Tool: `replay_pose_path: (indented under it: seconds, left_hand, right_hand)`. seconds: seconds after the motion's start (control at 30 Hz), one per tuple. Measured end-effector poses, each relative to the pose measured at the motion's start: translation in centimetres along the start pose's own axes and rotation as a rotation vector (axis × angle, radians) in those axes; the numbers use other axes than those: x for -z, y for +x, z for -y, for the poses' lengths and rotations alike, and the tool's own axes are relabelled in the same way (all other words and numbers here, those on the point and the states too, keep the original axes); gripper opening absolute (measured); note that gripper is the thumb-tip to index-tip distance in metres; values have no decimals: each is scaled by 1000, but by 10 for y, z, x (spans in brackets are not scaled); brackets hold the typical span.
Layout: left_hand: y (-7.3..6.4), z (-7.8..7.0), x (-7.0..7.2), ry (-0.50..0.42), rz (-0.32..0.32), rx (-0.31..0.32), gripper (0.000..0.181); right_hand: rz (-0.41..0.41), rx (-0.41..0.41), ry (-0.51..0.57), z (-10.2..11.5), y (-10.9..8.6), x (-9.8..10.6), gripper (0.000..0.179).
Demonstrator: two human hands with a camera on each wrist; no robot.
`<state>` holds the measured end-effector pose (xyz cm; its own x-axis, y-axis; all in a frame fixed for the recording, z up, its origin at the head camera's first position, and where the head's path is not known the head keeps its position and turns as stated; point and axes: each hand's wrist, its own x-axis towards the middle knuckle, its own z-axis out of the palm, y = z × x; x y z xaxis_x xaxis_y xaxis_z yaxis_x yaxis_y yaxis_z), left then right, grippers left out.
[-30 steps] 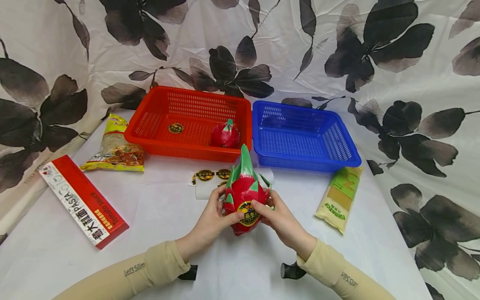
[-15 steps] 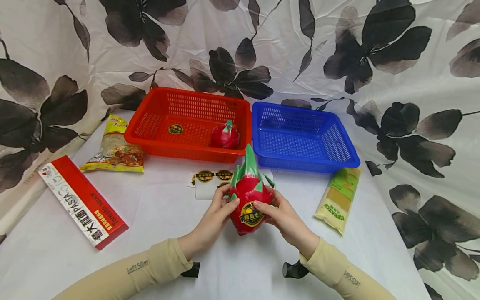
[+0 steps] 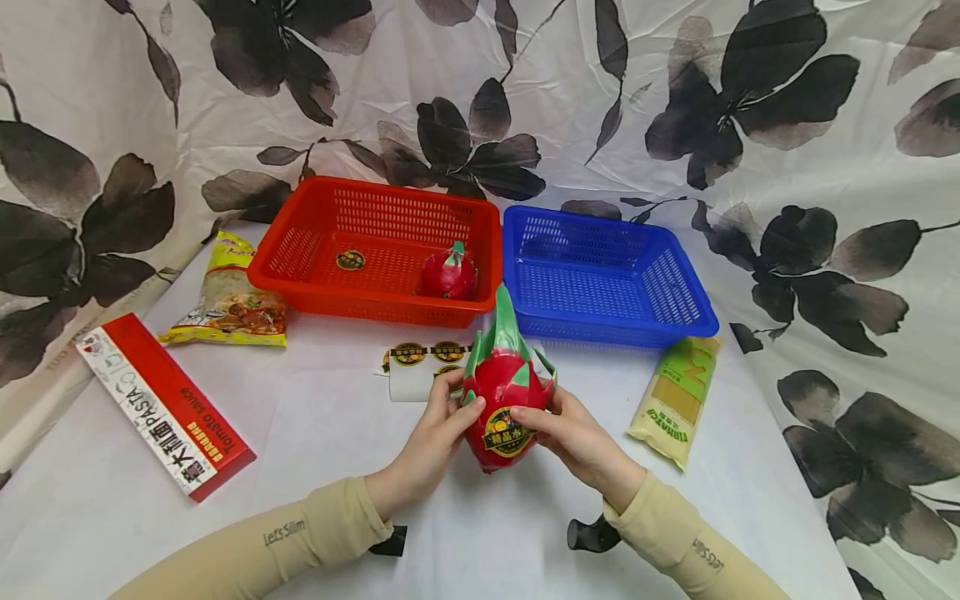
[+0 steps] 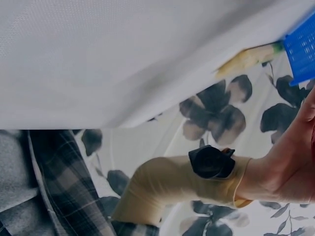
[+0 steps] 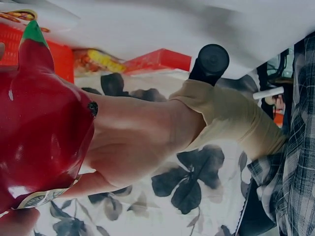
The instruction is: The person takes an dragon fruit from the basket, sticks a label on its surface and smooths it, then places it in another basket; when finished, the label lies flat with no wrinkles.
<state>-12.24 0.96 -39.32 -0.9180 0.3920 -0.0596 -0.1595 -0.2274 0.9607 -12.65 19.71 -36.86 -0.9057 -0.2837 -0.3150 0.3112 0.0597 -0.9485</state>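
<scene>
A red dragon fruit [image 3: 497,383] with green leaf tips pointing up is held by both hands over the middle of the white table. My left hand [image 3: 427,450] grips its left side, thumb lying along the skin. From the right, my right hand [image 3: 588,446] grips it, thumb pressing at the edge of a round black-and-gold label [image 3: 507,431] on the fruit's front. The right wrist view has the fruit's glossy skin [image 5: 44,128] up close, with the label at its lower edge. Fingers behind the fruit are hidden. A roll of similar stickers [image 3: 411,383] lies just behind the left hand.
Behind stand a red basket [image 3: 360,302], with another dragon fruit [image 3: 450,273] and a round sticker [image 3: 350,260] inside, and a blue basket [image 3: 615,325]. A yellow food packet [image 3: 243,292] and a pasta box [image 3: 168,408] lie left, a noodle pack [image 3: 677,400] right.
Both hands have shifted slightly right with the dragon fruit. The left thumb has moved off the label up onto the fruit's left side; the right thumb stays at the label.
</scene>
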Motion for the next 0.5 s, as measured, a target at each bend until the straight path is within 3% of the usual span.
replay_pose_path:
  seconds: [0.27, 0.5]
  left_hand:
    - [8, -1, -3, 20, 31, 17, 47]
    - [25, -5, -6, 188, 46, 2, 48]
  right_hand:
    - [-37, 16, -19, 0, -3, 5, 55]
    - [-113, 39, -4, 3, -4, 11, 49]
